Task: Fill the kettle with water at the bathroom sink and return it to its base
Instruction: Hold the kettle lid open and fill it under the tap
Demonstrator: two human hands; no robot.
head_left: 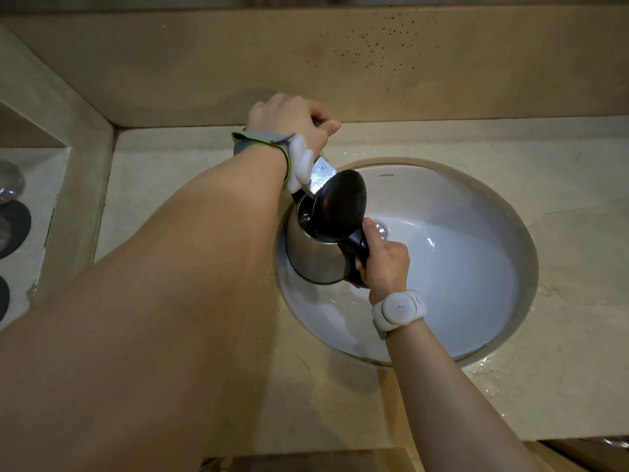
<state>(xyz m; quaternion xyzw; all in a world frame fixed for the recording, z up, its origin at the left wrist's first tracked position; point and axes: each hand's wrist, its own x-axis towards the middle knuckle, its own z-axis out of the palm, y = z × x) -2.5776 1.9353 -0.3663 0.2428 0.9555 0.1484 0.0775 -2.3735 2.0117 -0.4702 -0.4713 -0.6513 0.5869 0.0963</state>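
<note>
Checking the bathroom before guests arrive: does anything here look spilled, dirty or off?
Water droplets lie on the beige marble counter by the white round sink's near rim, and dark specks dot the backsplash wall. Nothing looks broken.

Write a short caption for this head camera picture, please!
Right hand holds the open kettle under the faucet while left hand works the tap.

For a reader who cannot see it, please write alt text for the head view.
A right hand holds an open steel kettle by its black handle under the tap in a white sink, while the left hand grips the tap lever.
</note>
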